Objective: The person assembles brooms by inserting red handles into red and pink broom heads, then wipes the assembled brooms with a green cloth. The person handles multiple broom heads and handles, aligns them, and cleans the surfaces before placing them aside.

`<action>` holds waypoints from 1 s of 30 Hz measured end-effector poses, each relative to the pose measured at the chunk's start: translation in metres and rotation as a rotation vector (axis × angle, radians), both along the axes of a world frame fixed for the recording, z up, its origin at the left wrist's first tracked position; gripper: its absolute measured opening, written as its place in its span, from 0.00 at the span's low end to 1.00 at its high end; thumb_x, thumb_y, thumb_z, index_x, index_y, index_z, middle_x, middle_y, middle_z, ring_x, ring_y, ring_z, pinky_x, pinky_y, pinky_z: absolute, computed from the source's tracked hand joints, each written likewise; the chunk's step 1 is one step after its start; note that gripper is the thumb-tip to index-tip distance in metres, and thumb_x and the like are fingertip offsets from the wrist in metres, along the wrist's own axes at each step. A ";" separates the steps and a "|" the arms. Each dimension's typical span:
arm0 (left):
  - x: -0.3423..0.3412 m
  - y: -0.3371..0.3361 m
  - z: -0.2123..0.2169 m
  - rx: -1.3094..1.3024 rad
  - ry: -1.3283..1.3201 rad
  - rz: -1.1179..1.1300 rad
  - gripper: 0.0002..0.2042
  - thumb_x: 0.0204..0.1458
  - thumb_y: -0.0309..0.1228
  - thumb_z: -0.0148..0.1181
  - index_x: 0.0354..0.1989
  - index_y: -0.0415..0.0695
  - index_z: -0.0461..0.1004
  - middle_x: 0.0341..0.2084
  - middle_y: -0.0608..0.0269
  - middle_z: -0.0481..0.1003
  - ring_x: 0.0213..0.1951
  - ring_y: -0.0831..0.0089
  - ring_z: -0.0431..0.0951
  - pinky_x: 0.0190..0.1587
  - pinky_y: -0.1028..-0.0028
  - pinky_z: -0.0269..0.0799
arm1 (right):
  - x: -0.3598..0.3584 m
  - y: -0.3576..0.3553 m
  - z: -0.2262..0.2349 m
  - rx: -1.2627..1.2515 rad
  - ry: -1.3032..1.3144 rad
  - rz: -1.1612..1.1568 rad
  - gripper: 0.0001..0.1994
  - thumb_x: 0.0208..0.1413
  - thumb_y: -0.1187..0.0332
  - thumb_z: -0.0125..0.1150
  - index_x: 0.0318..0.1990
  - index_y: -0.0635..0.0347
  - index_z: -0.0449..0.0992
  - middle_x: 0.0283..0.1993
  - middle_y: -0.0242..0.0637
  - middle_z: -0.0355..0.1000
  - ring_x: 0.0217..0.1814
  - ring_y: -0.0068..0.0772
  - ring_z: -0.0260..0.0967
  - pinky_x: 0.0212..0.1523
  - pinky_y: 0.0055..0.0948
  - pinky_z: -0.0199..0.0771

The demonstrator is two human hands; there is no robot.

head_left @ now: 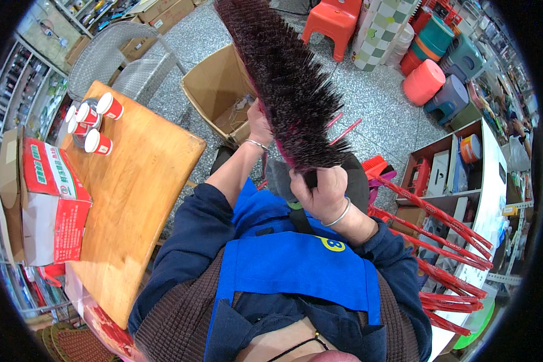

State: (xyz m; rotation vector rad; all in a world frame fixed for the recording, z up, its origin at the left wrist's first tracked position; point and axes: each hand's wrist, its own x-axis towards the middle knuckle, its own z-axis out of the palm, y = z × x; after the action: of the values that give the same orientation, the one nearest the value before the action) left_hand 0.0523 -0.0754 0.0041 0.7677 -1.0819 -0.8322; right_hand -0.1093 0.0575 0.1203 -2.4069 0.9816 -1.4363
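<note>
A broom head [283,78] with long dark bristles and a pinkish-red base is held up in front of me, slanting from the top of the view down to my lap. My left hand [259,125] is closed on its left edge, the fingers mostly hidden behind the bristles. At the lower end my right hand [323,194] grips it, thumb toward the base. Beside my right forearm lean several broom handles [440,253] in red plastic wrap. An orange-red brush [375,166] sits near my right knee.
To my left a wooden table [163,151] carries red-and-white paper cups [98,142] and a printed carton [54,205]. An open cardboard box [214,84] stands ahead on the speckled floor. A red stool [332,27] is farther off, and a white-topped shelf unit [489,175] lies right.
</note>
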 end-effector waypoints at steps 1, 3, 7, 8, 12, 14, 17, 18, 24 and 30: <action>-0.001 0.003 0.001 0.007 -0.038 0.012 0.12 0.50 0.20 0.59 0.44 0.38 0.74 0.38 0.70 0.76 0.38 0.79 0.72 0.45 0.77 0.68 | 0.001 0.001 0.000 -0.013 0.034 0.007 0.27 0.43 0.72 0.65 0.51 0.78 0.67 0.45 0.58 0.71 0.35 0.51 0.73 0.31 0.36 0.74; -0.006 0.010 0.000 0.025 -0.106 0.033 0.12 0.49 0.20 0.59 0.43 0.38 0.74 0.37 0.70 0.76 0.38 0.79 0.72 0.44 0.77 0.68 | 0.005 0.002 0.000 -0.069 0.005 0.064 0.28 0.43 0.71 0.65 0.52 0.79 0.66 0.49 0.62 0.69 0.37 0.51 0.74 0.32 0.34 0.75; -0.007 0.015 -0.007 0.036 -0.157 0.082 0.11 0.49 0.20 0.60 0.42 0.39 0.74 0.36 0.69 0.76 0.38 0.79 0.73 0.44 0.77 0.68 | 0.014 0.006 -0.001 -0.149 0.051 0.060 0.32 0.42 0.71 0.65 0.55 0.80 0.63 0.52 0.66 0.67 0.38 0.48 0.75 0.32 0.32 0.76; -0.007 0.012 -0.008 0.026 -0.153 0.093 0.11 0.49 0.20 0.60 0.42 0.39 0.74 0.36 0.69 0.76 0.37 0.79 0.73 0.44 0.77 0.68 | 0.017 0.007 -0.002 -0.167 0.055 0.064 0.32 0.42 0.72 0.65 0.56 0.80 0.63 0.52 0.67 0.67 0.38 0.47 0.75 0.32 0.32 0.76; -0.001 0.002 -0.014 0.009 -0.165 0.137 0.10 0.49 0.20 0.60 0.40 0.40 0.74 0.35 0.69 0.76 0.37 0.78 0.73 0.43 0.76 0.68 | 0.025 0.008 -0.002 -0.171 0.106 0.085 0.31 0.45 0.72 0.63 0.57 0.78 0.62 0.51 0.64 0.68 0.30 0.42 0.75 0.30 0.31 0.76; -0.002 0.001 -0.019 0.012 -0.219 0.166 0.10 0.49 0.20 0.60 0.40 0.40 0.74 0.35 0.69 0.75 0.37 0.78 0.73 0.42 0.76 0.69 | 0.030 0.008 -0.002 -0.157 0.104 0.094 0.29 0.46 0.72 0.62 0.57 0.77 0.63 0.48 0.61 0.70 0.30 0.41 0.74 0.30 0.31 0.76; -0.011 0.002 -0.024 0.011 -0.362 0.231 0.09 0.48 0.21 0.60 0.39 0.41 0.73 0.34 0.69 0.75 0.36 0.78 0.73 0.42 0.76 0.69 | 0.039 0.004 0.000 -0.194 0.119 0.128 0.29 0.46 0.72 0.60 0.57 0.75 0.63 0.48 0.59 0.70 0.29 0.41 0.74 0.29 0.31 0.76; -0.015 0.002 -0.024 0.005 -0.430 0.267 0.09 0.48 0.21 0.61 0.39 0.41 0.73 0.33 0.69 0.75 0.36 0.78 0.73 0.42 0.76 0.69 | 0.043 0.002 0.002 -0.193 0.125 0.147 0.29 0.46 0.72 0.59 0.58 0.75 0.62 0.48 0.58 0.70 0.30 0.41 0.74 0.29 0.31 0.76; -0.036 0.017 -0.012 0.026 -0.192 0.104 0.06 0.49 0.22 0.61 0.35 0.41 0.74 0.27 0.66 0.73 0.32 0.74 0.71 0.39 0.71 0.68 | 0.052 -0.008 0.010 -0.108 0.279 0.253 0.31 0.43 0.74 0.56 0.60 0.69 0.62 0.51 0.53 0.69 0.34 0.38 0.74 0.29 0.31 0.76; -0.004 0.033 0.007 0.357 0.026 -0.198 0.06 0.47 0.23 0.62 0.34 0.42 0.75 0.26 0.74 0.72 0.30 0.84 0.69 0.33 0.80 0.65 | -0.010 -0.022 0.003 0.042 -0.014 0.107 0.19 0.41 0.80 0.60 0.45 0.60 0.76 0.29 0.38 0.76 0.22 0.32 0.73 0.24 0.27 0.72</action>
State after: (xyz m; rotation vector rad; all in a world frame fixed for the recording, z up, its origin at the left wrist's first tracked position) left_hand 0.0485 -0.0425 0.0112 0.9529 -1.0091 -1.2225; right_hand -0.1191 0.0351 0.1231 -2.3769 0.8567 -1.3804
